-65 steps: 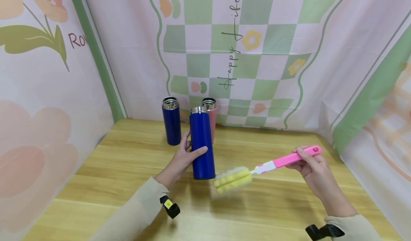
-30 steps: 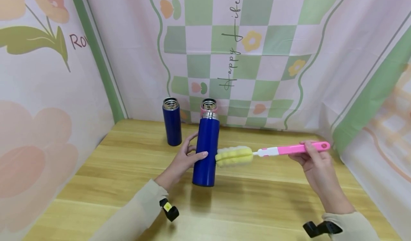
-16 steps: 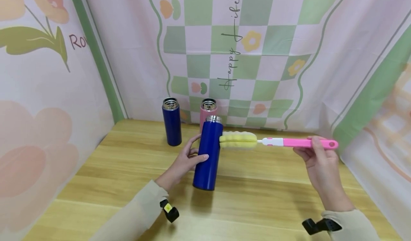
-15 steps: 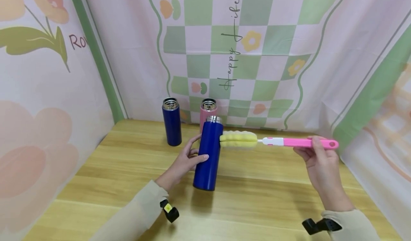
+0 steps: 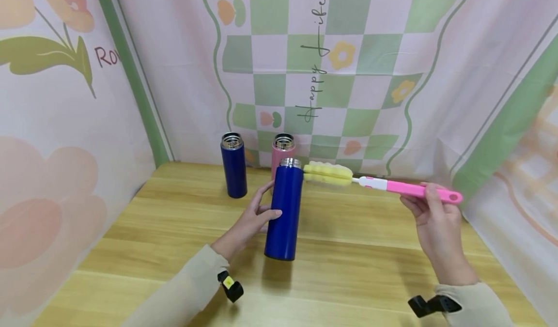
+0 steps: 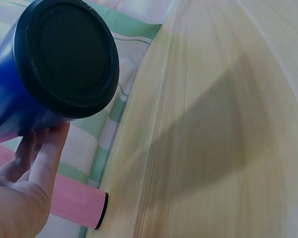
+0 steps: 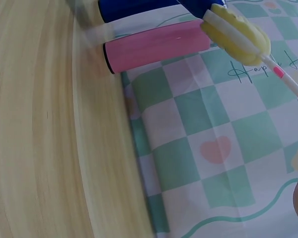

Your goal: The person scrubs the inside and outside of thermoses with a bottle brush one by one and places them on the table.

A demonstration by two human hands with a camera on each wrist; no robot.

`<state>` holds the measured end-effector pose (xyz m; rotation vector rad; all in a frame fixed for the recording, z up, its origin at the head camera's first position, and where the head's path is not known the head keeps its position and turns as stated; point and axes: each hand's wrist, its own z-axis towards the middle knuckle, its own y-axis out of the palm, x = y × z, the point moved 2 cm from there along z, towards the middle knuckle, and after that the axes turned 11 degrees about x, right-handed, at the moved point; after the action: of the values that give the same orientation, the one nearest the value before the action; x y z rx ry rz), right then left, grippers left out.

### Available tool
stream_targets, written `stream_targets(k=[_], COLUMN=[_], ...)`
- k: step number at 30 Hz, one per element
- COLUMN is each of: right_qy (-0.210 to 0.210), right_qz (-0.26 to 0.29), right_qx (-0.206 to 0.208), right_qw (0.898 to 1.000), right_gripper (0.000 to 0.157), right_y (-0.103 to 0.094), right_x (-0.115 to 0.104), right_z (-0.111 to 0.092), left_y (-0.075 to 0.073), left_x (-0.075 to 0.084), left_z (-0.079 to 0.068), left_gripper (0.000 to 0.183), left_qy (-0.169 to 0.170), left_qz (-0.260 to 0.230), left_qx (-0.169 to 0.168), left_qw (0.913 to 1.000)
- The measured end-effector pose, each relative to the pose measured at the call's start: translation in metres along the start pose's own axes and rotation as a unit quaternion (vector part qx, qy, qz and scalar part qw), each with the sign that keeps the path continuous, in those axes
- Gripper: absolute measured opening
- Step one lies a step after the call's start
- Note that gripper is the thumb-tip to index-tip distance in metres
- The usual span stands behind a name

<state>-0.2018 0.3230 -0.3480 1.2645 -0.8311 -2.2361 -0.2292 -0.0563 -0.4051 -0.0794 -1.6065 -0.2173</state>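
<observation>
My left hand [image 5: 249,220] grips a dark blue thermos bottle [image 5: 284,210] around its middle, thumb across the front. The bottle is lidless, leans slightly and is held above the table, its black base [image 6: 67,54] facing the left wrist camera. In my right hand [image 5: 438,225] is a bottle brush, pinched by its pink handle [image 5: 405,189]. The brush's yellow sponge head [image 5: 328,173] points left, its tip right at the bottle's upper side, just below the steel neck [image 5: 289,163]. In the right wrist view the sponge head [image 7: 238,37] overlaps the bottle's top.
A second blue thermos bottle [image 5: 234,167] stands open-topped at the back left of the wooden table [image 5: 357,264]. Behind the held bottle stands a pink one [image 5: 281,153], partly hidden. A checkered curtain [image 5: 340,89] hangs along the table's back edge.
The brush has risen from beside the bottle's base to near its neck, its head now tilted up to the left. The held bottle has shifted slightly right and down, leaning the other way.
</observation>
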Motion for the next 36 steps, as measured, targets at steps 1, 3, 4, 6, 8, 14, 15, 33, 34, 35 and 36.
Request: stream_targets(k=[1,3,4,6,8,14,15,33,34,35,36], right_qy=[0.001,0.003,0.004,0.006,0.007,0.011,0.011,0.035,0.038,0.04,0.041], right_qz=[-0.001,-0.005,-0.008,-0.015,-0.022,-0.034,-0.036,0.0,0.006,0.01,0.011], right_qx=[0.003,0.005,0.004,0.0,-0.003,-0.011,-0.012,-0.066,-0.071,-0.075,-0.079], right_qw=[1.0,1.0,1.0,1.0,1.0,0.999,0.999,0.997,0.997,0.996,0.996], right_gripper=[0.019,0.018,0.018,0.019,0.019,0.019,0.019,0.026,0.026,0.027,0.027], right_y=[-0.0003,-0.0009,-0.0012,-0.0012,-0.0009,0.0006,0.0009,0.0004,0.0002,-0.0001,-0.0002], right_x=[0.0001,0.0005,0.0009,0.0018,0.0029,0.0054,0.0055,0.0048,0.0046,0.0046,0.0045], right_z=[-0.0002,-0.0003,-0.0003,-0.0001,-0.0002,-0.0011,-0.0013,-0.0009,-0.0008,-0.0008,-0.0011], left_y=[0.0002,0.0007,0.001,0.0013,0.0014,0.0022,0.0024,0.0034,0.0031,0.0027,0.0023], left_x=[0.0003,0.001,0.0013,0.0012,0.0007,-0.0014,-0.0015,-0.0019,-0.002,-0.0024,-0.0028], left_z=[-0.0002,-0.0005,-0.0004,0.0003,0.0009,0.0019,0.0018,0.0029,0.0028,0.0029,0.0032], left_gripper=[0.072,0.072,0.071,0.072,0.071,0.081,0.083,0.088,0.087,0.087,0.087], left_qy=[-0.002,0.0,0.002,0.004,-0.001,-0.031,-0.031,-0.032,-0.031,-0.031,-0.029], left_qz=[0.0,0.003,0.004,0.005,0.006,0.019,0.022,0.042,0.044,0.045,0.046], left_qx=[0.0,-0.001,-0.003,-0.005,-0.005,0.011,0.013,0.035,0.035,0.035,0.035], left_qw=[1.0,1.0,1.0,1.0,1.0,0.9993,0.9992,0.998,0.9979,0.9979,0.9979])
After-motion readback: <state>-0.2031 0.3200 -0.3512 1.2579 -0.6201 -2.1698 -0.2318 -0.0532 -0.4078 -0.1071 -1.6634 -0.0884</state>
